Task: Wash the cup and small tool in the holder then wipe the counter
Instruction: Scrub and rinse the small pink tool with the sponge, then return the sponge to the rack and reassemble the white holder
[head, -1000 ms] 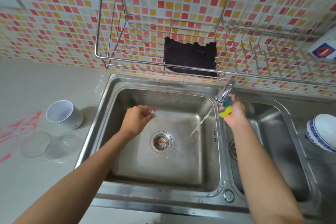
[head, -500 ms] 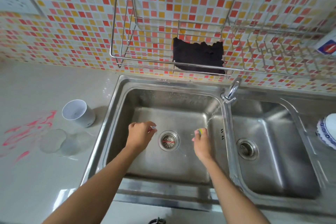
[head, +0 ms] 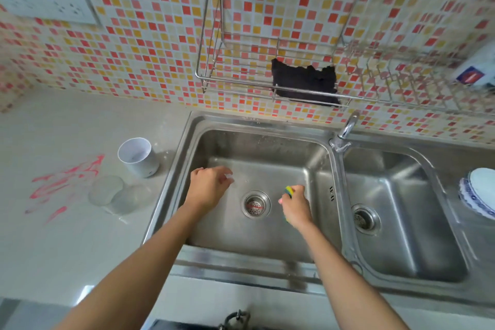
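Over the left sink basin (head: 267, 147), my left hand (head: 207, 186) pinches a small clear tool (head: 229, 176) at its fingertips. My right hand (head: 294, 206) is closed around a yellow and green sponge (head: 289, 191), right of the drain (head: 255, 204). A white holder cup (head: 138, 157) stands upright on the counter (head: 67, 244) left of the sink. A clear glass cup (head: 112, 194) lies on its side just in front of it. Red smears (head: 64, 182) mark the counter further left.
The faucet (head: 345, 131) sits between the two basins; no water stream is visible. A black cloth (head: 305, 83) hangs on the wire rack (head: 241, 88) above the sink. A blue-rimmed bowl (head: 479, 193) rests right of the right basin (head: 401, 222). A wall socket (head: 48, 7) is upper left.
My right hand left the faucet and came down into the left basin with the sponge. The water stream has stopped. My left hand stayed over the basin holding the small tool.
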